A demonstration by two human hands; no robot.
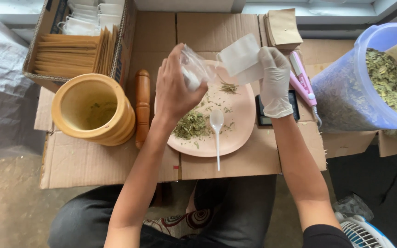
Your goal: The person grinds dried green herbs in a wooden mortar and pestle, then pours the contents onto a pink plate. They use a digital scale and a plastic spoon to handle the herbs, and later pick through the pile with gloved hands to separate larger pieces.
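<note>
while left hand [175,87] pinches clear bag [194,69], contents unclear, gloved right hand [275,82] pinches white sachet [241,59]

The tub of dried leaves [368,87] runs past the right edge.

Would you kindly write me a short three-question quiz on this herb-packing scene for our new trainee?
1. True or false: the right hand wears a white glove.
2. What lies on the pink plate beside the pile of dried leaves: A) a white plastic spoon, B) a knife, C) a pair of scissors?
3. What does the bare left hand hold above the plate?

Key
1. True; it holds a white paper sachet.
2. A, the white plastic spoon.
3. A small clear plastic bag.
</note>
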